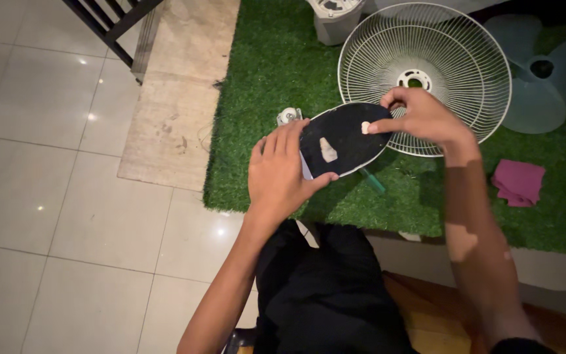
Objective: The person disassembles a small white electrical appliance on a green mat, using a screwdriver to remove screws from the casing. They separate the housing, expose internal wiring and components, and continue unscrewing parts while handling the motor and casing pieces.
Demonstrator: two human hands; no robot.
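- Left hand is gripping the near end of a black oval disc, fingers curled over its top face, thumb pressing along the lower edge.
- Right hand is pinching the far end of the disc, fingertips closed on its rim next to a small pale patch.
- Disc is sitting raised between both hands, tilted, with its white-trimmed edge running along the upper side; a second, longer pale patch is showing near the middle.
- White wire fan grille is lying flat on the green turf mat right behind the right hand; the disc's far end is overlapping its lower-left rim in this view.
- Translucent fan blade is lying at the right, just beside the grille.
- Magenta cloth is resting on the turf right of the right forearm, apart from it.
- Small white round part is sitting on the turf just above the left fingers.
- Grey fan base is standing at the top edge.
- White tiled floor is lying open left of the mat edge.
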